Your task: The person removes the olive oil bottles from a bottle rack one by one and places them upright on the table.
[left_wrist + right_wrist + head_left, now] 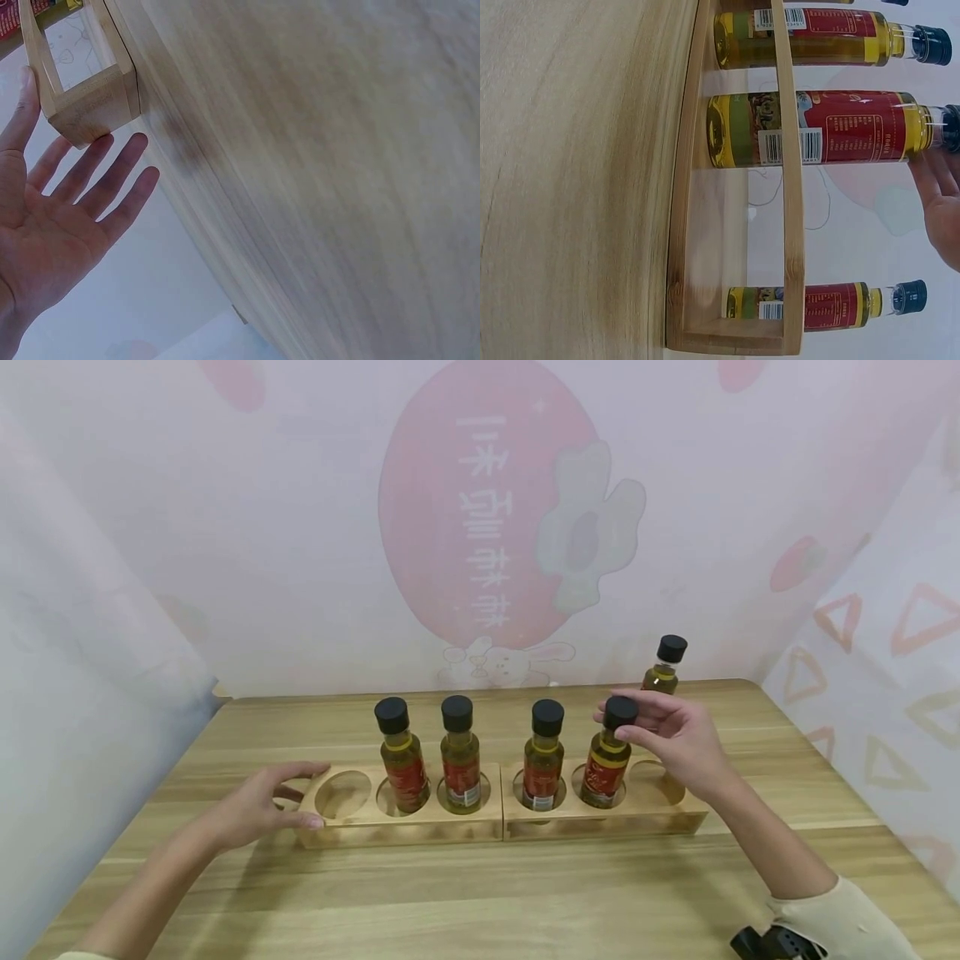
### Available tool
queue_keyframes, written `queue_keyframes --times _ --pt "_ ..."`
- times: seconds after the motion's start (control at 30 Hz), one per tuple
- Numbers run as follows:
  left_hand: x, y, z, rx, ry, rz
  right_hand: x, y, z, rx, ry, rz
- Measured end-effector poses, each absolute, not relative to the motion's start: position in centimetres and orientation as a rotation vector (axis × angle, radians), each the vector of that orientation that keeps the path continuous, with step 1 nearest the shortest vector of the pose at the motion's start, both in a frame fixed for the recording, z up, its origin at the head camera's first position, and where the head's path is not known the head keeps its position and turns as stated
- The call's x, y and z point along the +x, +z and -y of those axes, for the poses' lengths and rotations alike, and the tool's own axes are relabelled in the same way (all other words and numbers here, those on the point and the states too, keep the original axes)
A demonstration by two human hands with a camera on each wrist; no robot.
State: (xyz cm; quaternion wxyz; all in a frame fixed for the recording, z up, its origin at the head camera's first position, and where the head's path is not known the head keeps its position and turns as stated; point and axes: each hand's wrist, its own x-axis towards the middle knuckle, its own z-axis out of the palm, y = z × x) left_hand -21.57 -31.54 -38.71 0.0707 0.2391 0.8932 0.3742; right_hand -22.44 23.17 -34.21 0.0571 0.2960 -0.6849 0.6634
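Sleeve [843,918] nearest, on my right arm. Right hand [678,739] pinches bottle [603,768] near cap; bottle near-upright, right rack's [636,802] middle hole. Spare bottle [660,681] upright beyond, right hand nearer. Left hand [258,806], fingers spread, touches left rack's [373,814] end.
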Motion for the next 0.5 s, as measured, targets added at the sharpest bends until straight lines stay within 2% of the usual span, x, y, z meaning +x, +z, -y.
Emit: queue_keyframes --times 0.5 --pt "-21.51 -38.55 31.49 0.717 1.106 -2.696 -22.33 -33.88 -22.84 0.823 2.02 2.068"
